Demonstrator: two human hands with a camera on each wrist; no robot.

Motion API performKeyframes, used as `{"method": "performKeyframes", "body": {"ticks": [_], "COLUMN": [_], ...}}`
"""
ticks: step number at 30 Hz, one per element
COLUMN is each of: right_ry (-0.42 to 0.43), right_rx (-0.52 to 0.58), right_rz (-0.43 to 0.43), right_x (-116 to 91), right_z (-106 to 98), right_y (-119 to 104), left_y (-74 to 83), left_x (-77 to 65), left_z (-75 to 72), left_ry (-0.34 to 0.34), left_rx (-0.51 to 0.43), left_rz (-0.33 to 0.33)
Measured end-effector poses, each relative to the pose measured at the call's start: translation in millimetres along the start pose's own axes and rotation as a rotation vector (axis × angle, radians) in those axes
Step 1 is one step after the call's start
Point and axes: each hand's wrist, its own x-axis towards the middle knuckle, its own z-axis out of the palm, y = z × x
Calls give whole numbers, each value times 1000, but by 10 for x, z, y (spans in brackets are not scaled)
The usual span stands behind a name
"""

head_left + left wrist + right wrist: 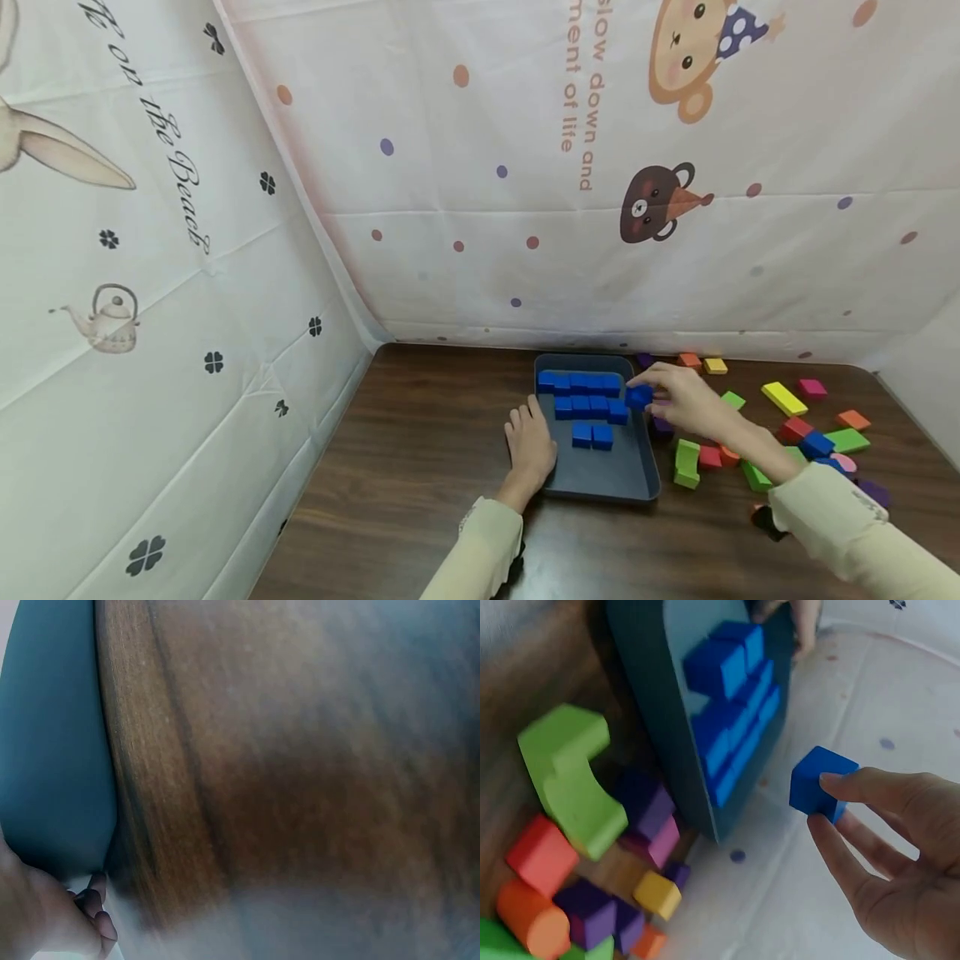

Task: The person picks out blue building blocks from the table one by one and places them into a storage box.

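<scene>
My right hand pinches a blue cube between thumb and fingertips, held up at the right rim of the grey tray. Inside the tray, blue cubes stand in three rows, the nearest row holding just two. At the tray's left side my left hand grips the wall, its thumb over the inner side and fingers outside. The left wrist view catches part of that hand low at the left, beside the tray's outer wall.
Loose coloured blocks lie right of the tray, among them a green arched block, a yellow bar and a red block. Brown wooden tabletop extends leftward. A printed cloth hangs behind the table.
</scene>
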Motion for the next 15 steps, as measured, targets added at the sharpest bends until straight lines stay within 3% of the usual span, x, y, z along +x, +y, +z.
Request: {"method": "performKeyframes", "body": {"ticks": [4, 15], "right_ry": [-69, -162], "right_rx": [6, -34], "right_rz": [-37, -96], "right_x": [9, 35], "right_z": [175, 513], "right_y": [12, 103], "left_y": [10, 2], "left_x": [4, 18], "left_z": [-10, -37], "left_ry": [4, 8], "left_rx": [14, 30], "left_rz": [-4, 0]}}
